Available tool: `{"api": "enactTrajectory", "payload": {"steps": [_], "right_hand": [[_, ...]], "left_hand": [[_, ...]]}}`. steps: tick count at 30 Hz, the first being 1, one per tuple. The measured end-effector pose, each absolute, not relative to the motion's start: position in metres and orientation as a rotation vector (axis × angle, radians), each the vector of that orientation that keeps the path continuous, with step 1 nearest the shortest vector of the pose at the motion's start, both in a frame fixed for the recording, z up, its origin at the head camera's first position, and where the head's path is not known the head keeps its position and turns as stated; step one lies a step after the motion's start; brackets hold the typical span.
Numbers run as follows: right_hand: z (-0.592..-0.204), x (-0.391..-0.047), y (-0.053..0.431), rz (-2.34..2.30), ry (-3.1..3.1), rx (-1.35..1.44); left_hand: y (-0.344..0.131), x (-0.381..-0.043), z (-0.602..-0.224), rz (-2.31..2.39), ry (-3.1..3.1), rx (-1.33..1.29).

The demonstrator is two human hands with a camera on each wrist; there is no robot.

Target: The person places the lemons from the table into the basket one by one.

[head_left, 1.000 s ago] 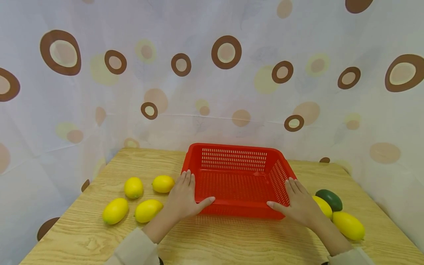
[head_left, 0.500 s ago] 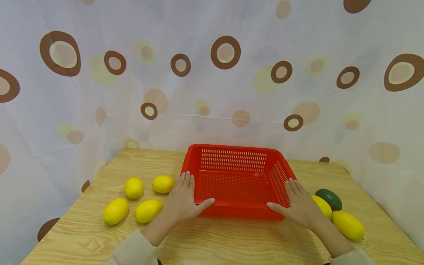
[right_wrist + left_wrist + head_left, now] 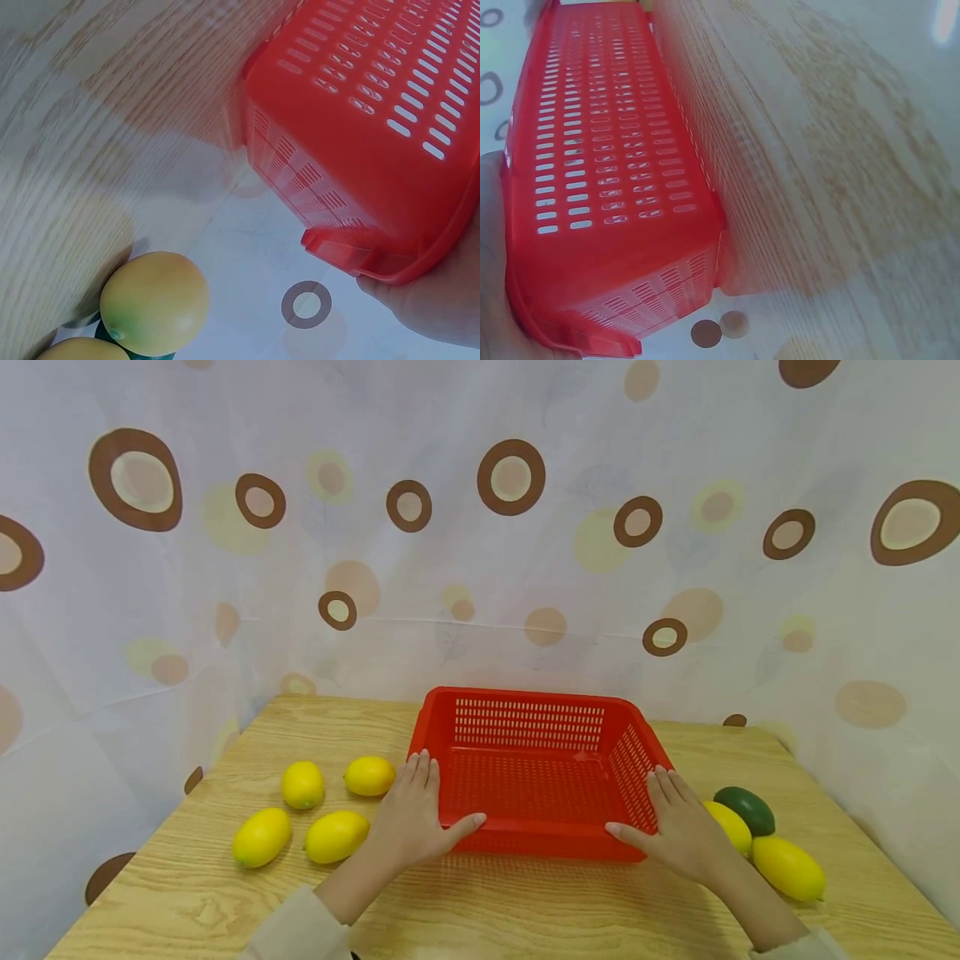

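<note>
A red plastic basket (image 3: pixel 525 839) with slotted walls stands on the wooden table, and its inside holds nothing. My left hand (image 3: pixel 411 814) lies on its front left corner, fingers straight along the side rim and thumb on the front rim. At the front right corner my right hand (image 3: pixel 684 827) rests the same way, mirrored. In the left wrist view, part of the left hand (image 3: pixel 491 262) shows against the rim. The right wrist view has the right hand (image 3: pixel 442 300) touching the rim from outside.
Several yellow lemons, one of them a lemon (image 3: pixel 336 837) close to my left wrist, lie left of the basket. Beyond my right hand are two yellow fruits, including a long one (image 3: pixel 789 868), and a dark green oval fruit (image 3: pixel 745 812). A patterned curtain (image 3: pixel 480 568) hangs behind the table (image 3: pixel 525 914).
The basket has slid very slightly toward me, with both hands staying on its rim. The fruits lie where they were.
</note>
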State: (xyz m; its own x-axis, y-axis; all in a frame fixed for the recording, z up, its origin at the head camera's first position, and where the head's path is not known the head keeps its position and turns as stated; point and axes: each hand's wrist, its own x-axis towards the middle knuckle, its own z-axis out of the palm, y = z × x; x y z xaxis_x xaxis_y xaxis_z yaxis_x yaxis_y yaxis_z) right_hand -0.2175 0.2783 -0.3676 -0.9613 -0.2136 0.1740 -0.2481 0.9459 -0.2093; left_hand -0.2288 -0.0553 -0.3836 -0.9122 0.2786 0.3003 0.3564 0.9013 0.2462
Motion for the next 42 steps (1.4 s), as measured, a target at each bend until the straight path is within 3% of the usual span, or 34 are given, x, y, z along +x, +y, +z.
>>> {"api": "enactTrajectory", "payload": {"steps": [42], "right_hand": [[-0.3748,-0.2147,0.2807,0.302,-2.951,0.332]], "left_hand": [[-0.0539,-0.2205,-0.3834,-0.408,-2.832,-0.465]]}}
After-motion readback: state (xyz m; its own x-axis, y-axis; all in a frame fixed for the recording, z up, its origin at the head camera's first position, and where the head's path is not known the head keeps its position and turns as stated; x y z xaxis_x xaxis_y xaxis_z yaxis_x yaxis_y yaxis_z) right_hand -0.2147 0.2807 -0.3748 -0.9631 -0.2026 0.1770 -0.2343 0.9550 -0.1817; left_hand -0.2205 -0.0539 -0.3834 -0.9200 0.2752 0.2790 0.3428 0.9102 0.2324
